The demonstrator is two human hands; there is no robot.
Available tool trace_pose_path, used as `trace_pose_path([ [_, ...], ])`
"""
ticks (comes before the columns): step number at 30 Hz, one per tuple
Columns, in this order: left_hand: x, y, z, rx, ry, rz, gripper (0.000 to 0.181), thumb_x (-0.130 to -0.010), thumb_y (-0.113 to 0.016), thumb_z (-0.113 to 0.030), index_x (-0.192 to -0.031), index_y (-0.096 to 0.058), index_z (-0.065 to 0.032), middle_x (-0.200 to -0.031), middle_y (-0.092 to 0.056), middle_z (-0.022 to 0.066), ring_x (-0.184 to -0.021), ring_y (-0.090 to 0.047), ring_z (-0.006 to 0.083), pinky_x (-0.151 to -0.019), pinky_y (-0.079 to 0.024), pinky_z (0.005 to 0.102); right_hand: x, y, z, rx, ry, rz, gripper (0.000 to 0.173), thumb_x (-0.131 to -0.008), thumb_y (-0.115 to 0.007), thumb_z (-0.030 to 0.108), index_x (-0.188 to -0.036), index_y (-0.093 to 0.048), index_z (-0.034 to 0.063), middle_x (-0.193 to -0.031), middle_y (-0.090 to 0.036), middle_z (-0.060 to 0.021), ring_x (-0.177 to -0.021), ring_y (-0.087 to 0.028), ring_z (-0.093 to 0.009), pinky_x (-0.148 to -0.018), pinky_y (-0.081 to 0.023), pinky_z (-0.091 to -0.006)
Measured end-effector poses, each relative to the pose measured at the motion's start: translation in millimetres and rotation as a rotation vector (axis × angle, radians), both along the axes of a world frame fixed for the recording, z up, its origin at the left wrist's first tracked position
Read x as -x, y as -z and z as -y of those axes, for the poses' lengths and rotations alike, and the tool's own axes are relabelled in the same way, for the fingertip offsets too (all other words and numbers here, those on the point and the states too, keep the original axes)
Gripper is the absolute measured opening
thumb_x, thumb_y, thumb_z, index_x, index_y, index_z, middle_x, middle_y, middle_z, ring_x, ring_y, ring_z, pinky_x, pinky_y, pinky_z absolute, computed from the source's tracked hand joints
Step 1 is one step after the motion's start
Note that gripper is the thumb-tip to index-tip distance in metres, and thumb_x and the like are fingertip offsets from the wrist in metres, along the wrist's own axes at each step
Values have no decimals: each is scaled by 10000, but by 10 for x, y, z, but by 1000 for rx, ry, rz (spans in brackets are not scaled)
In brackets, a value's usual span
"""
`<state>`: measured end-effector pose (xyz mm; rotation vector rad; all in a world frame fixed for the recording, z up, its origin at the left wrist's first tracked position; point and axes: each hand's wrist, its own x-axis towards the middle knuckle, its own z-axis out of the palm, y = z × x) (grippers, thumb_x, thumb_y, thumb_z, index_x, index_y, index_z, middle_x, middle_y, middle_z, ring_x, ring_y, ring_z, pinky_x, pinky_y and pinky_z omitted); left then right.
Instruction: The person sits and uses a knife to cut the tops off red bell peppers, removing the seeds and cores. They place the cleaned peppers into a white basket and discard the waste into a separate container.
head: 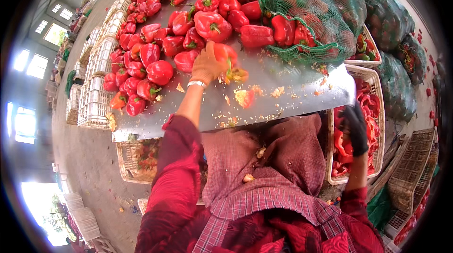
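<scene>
My left hand (208, 63), in an orange knit glove, has its fingers on a red bell pepper (225, 53) at the near edge of the pile on a metal table (262, 94). Whether it grips the pepper is blurred. Just right of it lies a yellowish pepper core (237, 75). Seeds and a torn piece with seeds (244, 98) lie nearer the table's front edge. My right hand (355, 129), in a dark glove, is over a plastic crate (379, 139) of opened red pepper pieces (343, 147). Blur hides whether it holds anything.
A green mesh sack (315, 9) of peppers lies open on the table's right, with more full sacks (387, 19) beyond. White crates (101, 65) are stacked at the left. Under the table's left corner stands a crate (129, 168) with pepper scraps.
</scene>
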<state>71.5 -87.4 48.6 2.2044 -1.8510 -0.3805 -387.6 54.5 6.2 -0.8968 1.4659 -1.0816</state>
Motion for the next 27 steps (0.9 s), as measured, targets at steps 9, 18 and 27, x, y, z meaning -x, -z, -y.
trace_pose_path([
  [9, -296, 234, -1223, 336, 106, -1, 695, -664, -766, -306, -1202, -428, -23, -1097, -562, 206, -1035, -547, 396, -878, -461, 455, -2587, -312, 787, 1287, -893, -744, 86, -832, -542, 113, -821, -549, 28, -882, -533, -168, -814, -591, -324, -659, -499, -376],
  [18, -159, 316, -1301, 352, -44, -44, 613, -656, -740, -214, -1173, -471, -21, -1130, -565, 208, -1054, -551, 373, -868, -474, 433, -3124, -264, 727, 597, -1276, -1025, 105, -813, -557, 133, -811, -630, 57, -855, -589, -141, -853, -612, -284, -690, -502, -354],
  [27, -201, 296, -1374, 285, -165, -425, 604, -654, -759, -230, -1149, -473, -34, -1046, -582, 193, -966, -583, 385, -835, -482, 436, -2173, 73, 199, 422, -863, -698, 221, -838, -549, 231, -869, -555, 12, -810, -615, -216, -766, -612, -389, -697, -486, -477],
])
